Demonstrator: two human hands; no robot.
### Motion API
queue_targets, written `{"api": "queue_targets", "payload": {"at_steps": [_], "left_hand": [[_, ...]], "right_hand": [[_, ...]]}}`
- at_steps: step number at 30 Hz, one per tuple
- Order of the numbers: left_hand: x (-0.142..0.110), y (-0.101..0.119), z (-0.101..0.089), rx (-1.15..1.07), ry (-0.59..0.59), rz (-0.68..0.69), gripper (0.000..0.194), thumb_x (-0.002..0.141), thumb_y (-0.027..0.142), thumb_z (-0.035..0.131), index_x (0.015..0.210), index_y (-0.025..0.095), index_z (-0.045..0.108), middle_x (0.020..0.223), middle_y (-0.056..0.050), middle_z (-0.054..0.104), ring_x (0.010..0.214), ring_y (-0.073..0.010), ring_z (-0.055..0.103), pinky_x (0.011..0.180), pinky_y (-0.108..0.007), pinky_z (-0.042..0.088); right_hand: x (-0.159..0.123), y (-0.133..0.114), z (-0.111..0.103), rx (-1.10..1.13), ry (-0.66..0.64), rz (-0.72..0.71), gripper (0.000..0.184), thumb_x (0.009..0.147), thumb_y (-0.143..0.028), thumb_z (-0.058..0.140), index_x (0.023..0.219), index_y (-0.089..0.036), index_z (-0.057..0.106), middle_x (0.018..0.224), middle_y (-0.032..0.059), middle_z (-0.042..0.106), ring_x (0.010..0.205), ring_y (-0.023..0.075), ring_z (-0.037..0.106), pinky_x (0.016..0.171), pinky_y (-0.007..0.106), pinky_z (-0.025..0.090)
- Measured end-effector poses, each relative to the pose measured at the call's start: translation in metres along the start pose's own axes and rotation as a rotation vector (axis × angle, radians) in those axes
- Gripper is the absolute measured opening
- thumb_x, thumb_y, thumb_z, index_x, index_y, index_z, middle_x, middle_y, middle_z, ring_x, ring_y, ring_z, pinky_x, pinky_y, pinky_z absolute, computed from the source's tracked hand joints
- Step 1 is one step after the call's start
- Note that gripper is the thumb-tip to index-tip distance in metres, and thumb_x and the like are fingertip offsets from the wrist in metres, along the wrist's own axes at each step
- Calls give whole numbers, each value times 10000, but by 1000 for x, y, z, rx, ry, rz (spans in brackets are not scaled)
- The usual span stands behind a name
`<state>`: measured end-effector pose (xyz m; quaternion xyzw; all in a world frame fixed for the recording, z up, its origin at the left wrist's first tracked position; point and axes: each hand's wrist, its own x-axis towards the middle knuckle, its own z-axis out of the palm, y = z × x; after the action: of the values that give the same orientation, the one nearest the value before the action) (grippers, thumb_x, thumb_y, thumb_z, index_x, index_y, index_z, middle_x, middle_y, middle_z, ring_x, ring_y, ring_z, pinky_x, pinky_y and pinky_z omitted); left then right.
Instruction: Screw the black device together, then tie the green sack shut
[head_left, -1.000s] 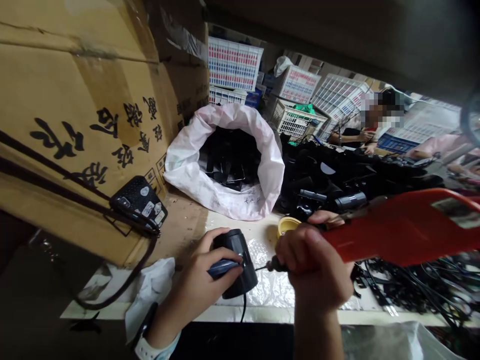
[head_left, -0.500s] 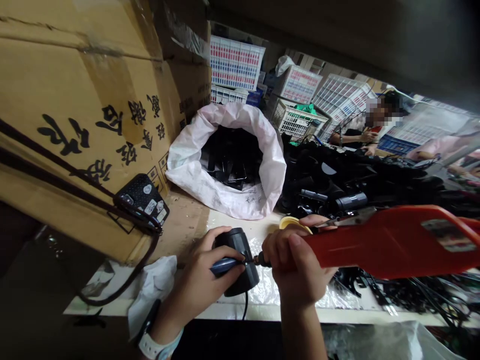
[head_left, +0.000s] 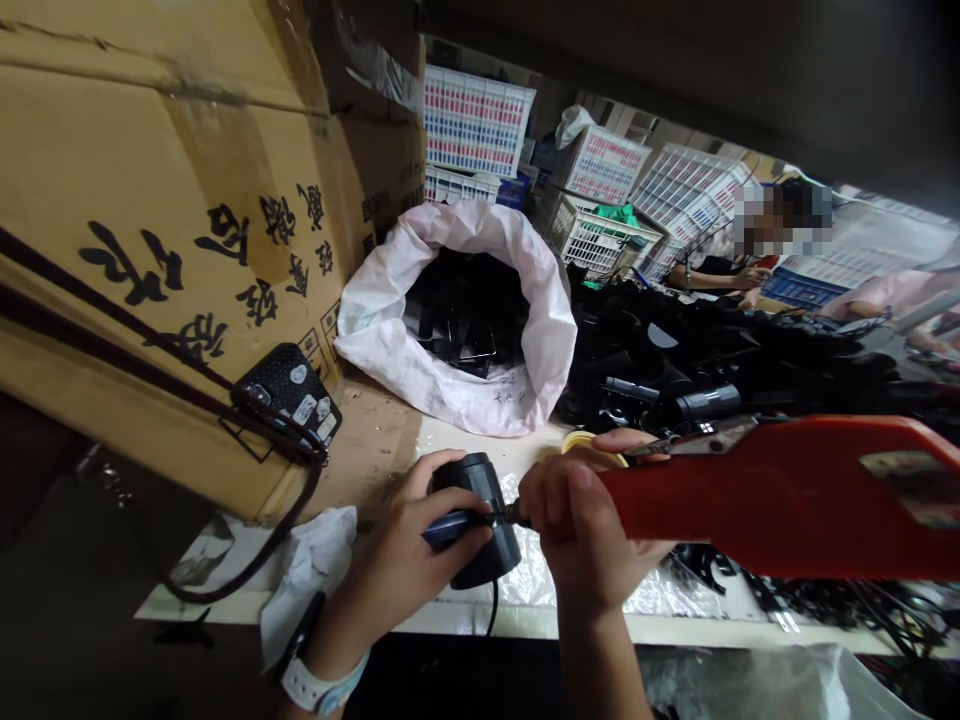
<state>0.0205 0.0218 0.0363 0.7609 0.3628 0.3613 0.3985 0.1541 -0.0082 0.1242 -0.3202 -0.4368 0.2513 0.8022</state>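
My left hand (head_left: 401,555) is wrapped round a black cylindrical housing (head_left: 480,520) with a dark blue part across its side, holding it on the bench. A black cord hangs from the housing toward me. My right hand (head_left: 581,525) grips a red electric screwdriver (head_left: 772,495) lying nearly level. Its bit tip (head_left: 504,517) presses against the housing's side, just above my left thumb. A small yellow cup (head_left: 589,442) sits right behind my right hand.
Large cardboard boxes (head_left: 165,230) wall off the left, with a black phone (head_left: 289,395) leaning on them. A white sack (head_left: 457,310) of black parts stands behind, and a heap of black parts (head_left: 712,365) fills the right. Another person (head_left: 750,265) sits far back.
My right hand pushed the screwdriver left until the bit met the housing; it stays there now. My left hand kept its hold.
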Motion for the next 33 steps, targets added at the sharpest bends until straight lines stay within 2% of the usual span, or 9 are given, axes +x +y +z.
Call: {"api": "queue_targets", "payload": {"at_steps": [7,11,14,19,24,27,29,31,33], "left_hand": [[2,-3,2,-29,27,29,189,883,402,663,1072,392,676,1399,26,447,1331,-198,462,1151,-398,408],[2,-5,3,-44,53,65,200,872,399,683,1062,336,689,1378,-11,477,1323,-212,471,1149,-405,405],[2,-4,2,-51,61,71,207,865,396,688,1053,311,697,1363,-29,495,1316,-218,480,1142,-407,416],[0,-9,4,-58,86,58,205,856,401,686,1041,315,699,1379,-27,497,1312,-230,492,1140,-455,424],[0,-15,5,-41,98,70,224,854,406,671,1049,299,693,1412,-42,497,1325,-246,498,1143,-484,424],[3,-14,4,-20,85,74,238,861,423,661,1042,272,690,1424,-62,502,1333,-256,495,1153,-500,411],[3,-12,5,8,83,67,239,875,407,643,1047,244,673,1437,-87,503,1339,-264,494,1153,-512,408],[-2,-13,7,82,128,66,290,866,390,652,1106,232,618,1449,-114,499,1336,-282,501,1124,-538,434],[-9,-16,9,191,210,85,479,794,397,725,1200,236,528,1463,-142,479,1335,-322,498,1080,-581,465]], "right_hand": [[0,3,1,-23,-92,-17,192,908,-70,531,994,-222,451,546,-115,438,382,52,428,377,163,402],[-1,8,-2,-140,-105,-51,257,850,-37,532,1008,-229,467,580,-108,451,405,54,448,408,182,454],[0,10,-2,-183,-96,-51,261,801,-53,570,963,-221,452,594,-101,476,389,62,454,378,187,427],[6,10,4,-20,-163,62,164,795,-56,539,833,-199,470,503,-109,450,341,59,407,337,176,376],[7,15,5,-52,-110,230,167,785,-186,602,669,-157,486,452,-78,420,326,56,364,311,185,324],[6,15,3,-23,-135,282,155,768,-203,639,787,-162,491,512,-82,468,352,60,391,338,186,345],[9,13,-1,16,-107,268,240,775,-220,675,894,-174,472,525,-98,467,359,65,398,354,186,345],[15,9,-9,22,-18,191,304,820,-273,685,978,-182,442,508,-114,443,361,73,393,374,189,338],[21,4,-22,-55,81,89,362,856,-319,686,1057,-187,415,529,-107,468,403,85,435,431,204,372]]}}
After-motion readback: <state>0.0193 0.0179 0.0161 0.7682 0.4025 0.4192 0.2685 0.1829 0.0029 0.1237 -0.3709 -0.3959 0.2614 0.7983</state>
